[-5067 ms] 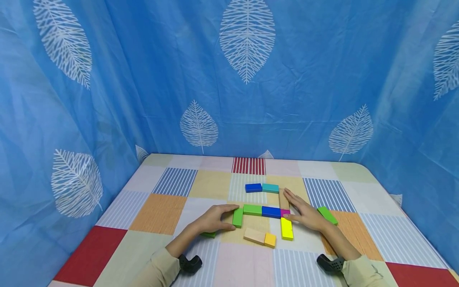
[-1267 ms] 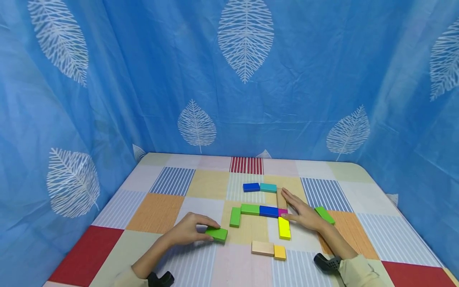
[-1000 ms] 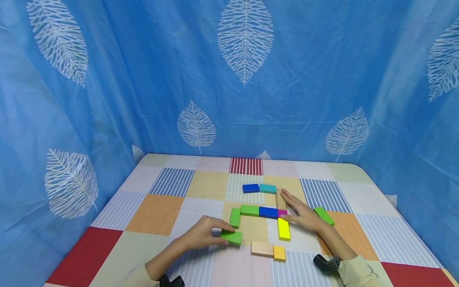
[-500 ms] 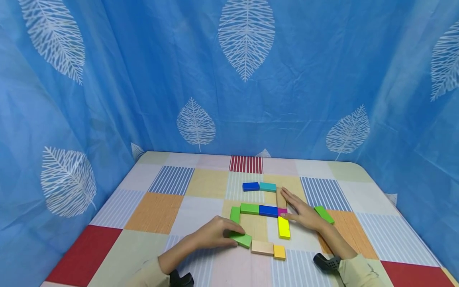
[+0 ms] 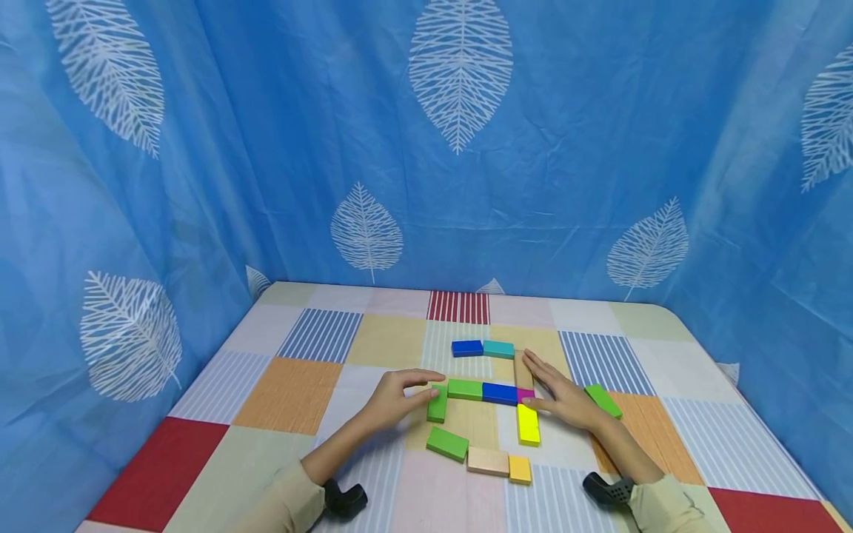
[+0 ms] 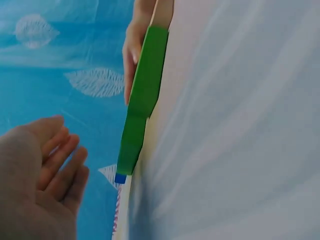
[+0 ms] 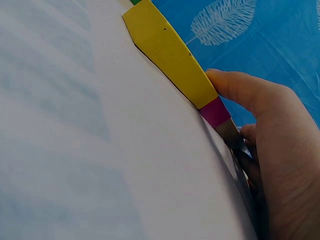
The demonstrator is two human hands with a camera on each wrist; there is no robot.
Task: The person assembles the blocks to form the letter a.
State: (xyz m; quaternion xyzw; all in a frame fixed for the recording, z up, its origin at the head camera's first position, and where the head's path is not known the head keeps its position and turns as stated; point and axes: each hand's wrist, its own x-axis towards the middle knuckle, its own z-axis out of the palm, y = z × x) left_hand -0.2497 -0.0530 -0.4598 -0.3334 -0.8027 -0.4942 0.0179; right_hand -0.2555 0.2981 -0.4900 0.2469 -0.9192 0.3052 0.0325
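Observation:
In the head view my left hand (image 5: 393, 400) hovers at the upright green block (image 5: 436, 404), thumb and fingers apart and holding nothing. The left wrist view shows that hand (image 6: 47, 175) off to the side of the green blocks. A slanted green block (image 5: 447, 444) lies below, its right end at a natural wood block (image 5: 488, 461). My right hand (image 5: 566, 400) rests with extended fingers along an upright wood block (image 5: 523, 368), its thumb by the magenta block (image 5: 525, 396). In the right wrist view the thumb is at the end of the yellow block (image 7: 172, 52).
A green block (image 5: 465, 389) and a blue block (image 5: 500, 393) continue the middle row. Farther back lie another blue block (image 5: 467, 349) and a teal block (image 5: 498, 349). An orange block (image 5: 520, 469) adjoins the lower wood block. A loose green block (image 5: 603, 400) lies beyond my right hand.
My left hand carried a green block from the left to beside the lower wood block, let it go, then moved up to the upright green block. My right hand has stayed put.

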